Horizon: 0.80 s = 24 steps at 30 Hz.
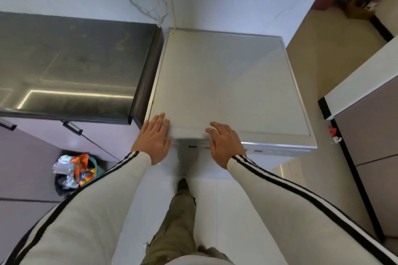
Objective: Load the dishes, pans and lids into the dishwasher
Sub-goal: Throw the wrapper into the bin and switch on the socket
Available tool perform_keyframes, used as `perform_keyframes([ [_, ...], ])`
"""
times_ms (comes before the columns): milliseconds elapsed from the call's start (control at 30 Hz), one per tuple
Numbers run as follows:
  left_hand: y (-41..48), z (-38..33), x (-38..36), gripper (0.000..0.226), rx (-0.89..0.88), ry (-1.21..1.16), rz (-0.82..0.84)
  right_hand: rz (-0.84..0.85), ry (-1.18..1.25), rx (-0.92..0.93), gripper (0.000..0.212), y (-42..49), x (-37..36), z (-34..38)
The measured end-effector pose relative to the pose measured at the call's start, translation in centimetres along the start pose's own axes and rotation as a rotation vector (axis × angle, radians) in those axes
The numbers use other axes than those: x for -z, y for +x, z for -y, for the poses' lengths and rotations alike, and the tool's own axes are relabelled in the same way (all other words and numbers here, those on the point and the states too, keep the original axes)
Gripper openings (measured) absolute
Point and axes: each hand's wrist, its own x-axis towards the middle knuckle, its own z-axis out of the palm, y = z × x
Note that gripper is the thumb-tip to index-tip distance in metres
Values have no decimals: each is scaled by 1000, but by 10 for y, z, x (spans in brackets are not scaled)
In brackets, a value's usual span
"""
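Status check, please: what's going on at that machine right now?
Left hand, right hand open on dishwasher front edge. Door looks shut. No dishes in view.

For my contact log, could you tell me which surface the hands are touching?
The pale grey, metal-edged dishwasher top: left hand and right hand rest at its front edge, while the dark glossy countertop is untouched.

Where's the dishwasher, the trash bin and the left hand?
dishwasher (pixel 226 84): head view, flat top.
trash bin (pixel 96 163): head view, teal rim.
left hand (pixel 154 136): head view, back of the hand.
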Motion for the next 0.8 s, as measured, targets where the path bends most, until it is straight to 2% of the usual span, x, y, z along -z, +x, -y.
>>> perform_keyframes([
  [200,-31,-1,4,85,8,54,223,40,-6,-44,42,-58,-13,19],
  [300,-28,-4,5,91,36,28,249,68,-12,-99,45,-70,-21,38],
  [467,-31,9,-13,97,-29,33,141,69,-57,-167,52,-75,-41,54],
  [633,-32,21,-33,102,-103,80,22,-17,-160,-260,73,-60,-47,41],
  [800,-32,26,-59,99,-132,43,-243,-84,-258,-275,81,-33,-53,12],
])
